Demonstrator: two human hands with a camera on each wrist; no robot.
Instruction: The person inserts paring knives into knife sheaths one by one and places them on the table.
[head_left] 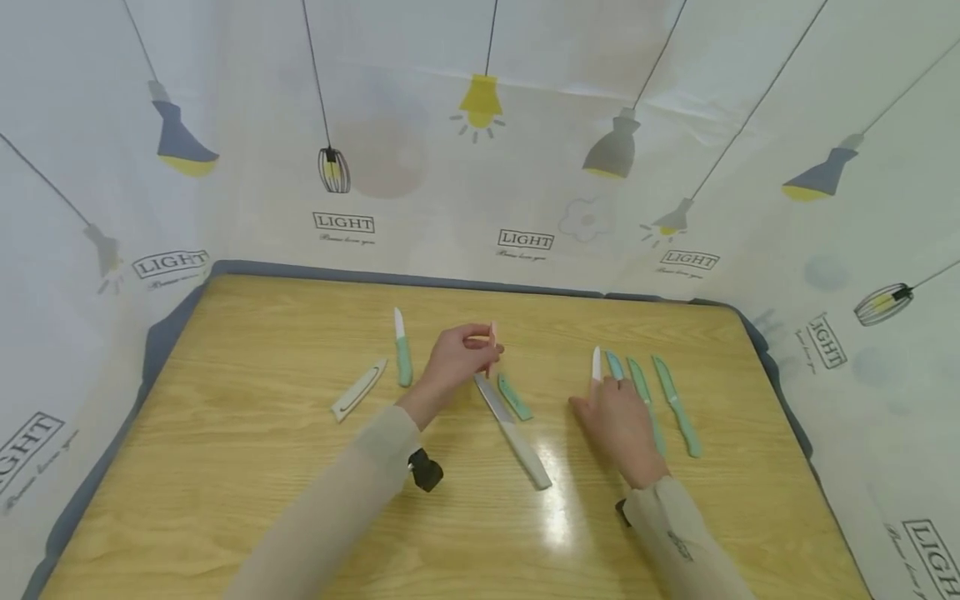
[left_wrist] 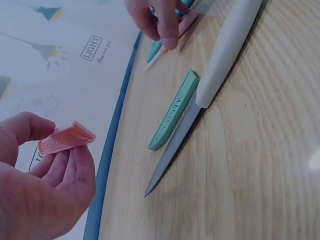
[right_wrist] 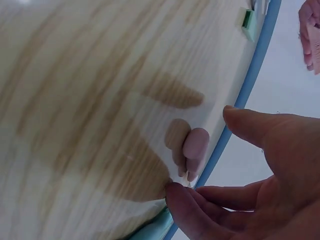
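Observation:
My left hand (head_left: 453, 362) holds a pink blade sheath (left_wrist: 67, 138) between thumb and fingers, raised above the table. My right hand (head_left: 621, 421) is low over a row of small knives at the right. Beneath it lies a knife with a white blade (head_left: 596, 363) and a pink handle (right_wrist: 196, 143). In the right wrist view its thumb stands apart from the fingers, which are beside the handle. Between the hands lie a large kitchen knife (head_left: 527, 452) with an off-white handle and a green blade sheath (head_left: 514, 397) beside its blade.
Right of the pink-handled knife lie a blue piece (head_left: 614, 364), partly hidden by the hand, and two green knives, the outer one (head_left: 677, 408) fully visible. Left of my left hand are a green-handled knife (head_left: 404, 360) and a white sheath (head_left: 359, 390). Printed curtains border the wooden table (head_left: 247, 467).

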